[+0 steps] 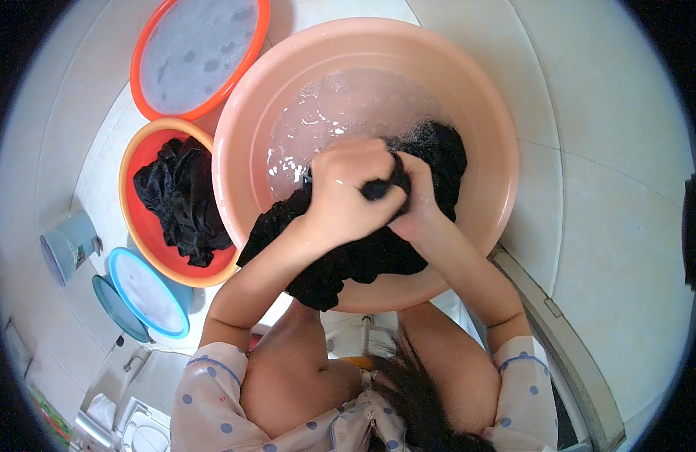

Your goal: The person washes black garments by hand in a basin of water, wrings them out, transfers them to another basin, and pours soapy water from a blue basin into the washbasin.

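Note:
Both hands grip a wet black garment over a large pink plastic basin. My left hand is closed around a bunched fold of the cloth. Pressed close beside it on the right, my right hand holds the same bunch, its fingers partly hidden behind the fabric. Part of the garment lies in the soapy water at the basin's right side. Another part drapes over the near left rim.
A red basin at the left holds more black cloth. Beyond it stands an orange-rimmed basin of sudsy water. Blue buckets sit at the lower left, near a light blue bin. Tiled walls close in on the right.

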A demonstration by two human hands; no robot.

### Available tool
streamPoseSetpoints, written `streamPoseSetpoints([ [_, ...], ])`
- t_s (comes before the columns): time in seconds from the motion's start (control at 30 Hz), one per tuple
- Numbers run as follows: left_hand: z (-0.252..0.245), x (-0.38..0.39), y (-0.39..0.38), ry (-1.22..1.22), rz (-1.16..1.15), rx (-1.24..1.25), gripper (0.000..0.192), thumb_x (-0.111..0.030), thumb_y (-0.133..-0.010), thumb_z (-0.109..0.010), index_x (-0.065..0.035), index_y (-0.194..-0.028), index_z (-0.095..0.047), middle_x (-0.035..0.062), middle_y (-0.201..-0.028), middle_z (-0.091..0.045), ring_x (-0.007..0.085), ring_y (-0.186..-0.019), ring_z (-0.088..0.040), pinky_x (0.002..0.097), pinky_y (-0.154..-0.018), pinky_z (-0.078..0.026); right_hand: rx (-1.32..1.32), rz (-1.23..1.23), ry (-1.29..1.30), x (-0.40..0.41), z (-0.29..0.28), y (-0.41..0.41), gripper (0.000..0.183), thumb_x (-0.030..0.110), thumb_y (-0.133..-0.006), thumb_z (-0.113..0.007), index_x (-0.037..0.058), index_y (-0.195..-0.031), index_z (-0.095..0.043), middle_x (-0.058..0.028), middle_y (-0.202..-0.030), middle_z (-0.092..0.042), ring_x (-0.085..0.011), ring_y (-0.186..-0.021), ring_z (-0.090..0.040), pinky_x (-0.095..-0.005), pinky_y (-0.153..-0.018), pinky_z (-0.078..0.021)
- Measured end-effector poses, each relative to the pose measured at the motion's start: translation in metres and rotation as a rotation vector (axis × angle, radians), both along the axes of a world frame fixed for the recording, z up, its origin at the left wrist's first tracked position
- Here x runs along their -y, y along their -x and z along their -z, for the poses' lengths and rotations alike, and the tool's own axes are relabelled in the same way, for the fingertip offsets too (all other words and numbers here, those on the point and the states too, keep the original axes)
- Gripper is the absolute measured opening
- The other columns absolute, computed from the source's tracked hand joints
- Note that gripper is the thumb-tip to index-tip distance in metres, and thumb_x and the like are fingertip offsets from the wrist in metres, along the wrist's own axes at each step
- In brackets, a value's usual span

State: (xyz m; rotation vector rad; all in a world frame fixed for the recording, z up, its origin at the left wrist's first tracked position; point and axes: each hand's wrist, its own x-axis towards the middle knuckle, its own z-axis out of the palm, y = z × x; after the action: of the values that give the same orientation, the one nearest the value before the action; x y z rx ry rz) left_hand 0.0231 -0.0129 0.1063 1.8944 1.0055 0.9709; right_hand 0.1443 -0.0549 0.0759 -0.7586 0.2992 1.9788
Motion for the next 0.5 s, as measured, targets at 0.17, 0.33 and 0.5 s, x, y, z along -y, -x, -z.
streamPoseSetpoints([
  [0.17, 0.005, 0.003, 0.084, 0.804, -0.408, 0.484, 0.013, -0.011, -0.075, -0.054, -0.0030, -0.084, -0.058, 0.0050, -0.081, -0.057, 0.0137, -0.074, -0.055, 0.0276, -0.069, -0.045, 0.212, -0.406, -0.254, -0.011, -0.028, 0.027, 0.047, 0.014, -0.078, -0.059, 0.0060, -0.123, -0.049, -0.0093, -0.124, -0.050, -0.0209, -0.115, -0.048, -0.0355, -0.101, -0.0352],
  [0.33, -0.028, 0.003, 0.214, 0.902, -0.678, 0.923, 0.050, -0.040, -0.090, -0.041, -0.0010, -0.121, -0.048, 0.0160, -0.120, -0.054, 0.0296, -0.106, -0.056, 0.0428, -0.098, -0.042, 1.311, -0.712, -1.222, -0.018, -0.024, -0.014, 0.053, 0.029, -0.076, -0.068, 0.0056, -0.121, -0.052, -0.0207, -0.123, -0.050, -0.0355, -0.117, -0.046, -0.0423, -0.102, -0.0317],
  [0.5, -0.018, 0.012, 0.324, 0.157, -1.302, 0.092, 0.042, -0.029, -0.084, -0.061, 0.0010, -0.112, -0.053, 0.0154, -0.107, -0.058, 0.0269, -0.099, -0.057, 0.0397, -0.088, -0.046, 2.214, -0.939, -0.684, -0.019, 0.024, -0.072, 0.059, 0.032, -0.071, -0.071, 0.0055, -0.120, -0.050, -0.0197, -0.124, -0.047, -0.0359, -0.120, -0.040, -0.0487, -0.101, -0.0319],
])
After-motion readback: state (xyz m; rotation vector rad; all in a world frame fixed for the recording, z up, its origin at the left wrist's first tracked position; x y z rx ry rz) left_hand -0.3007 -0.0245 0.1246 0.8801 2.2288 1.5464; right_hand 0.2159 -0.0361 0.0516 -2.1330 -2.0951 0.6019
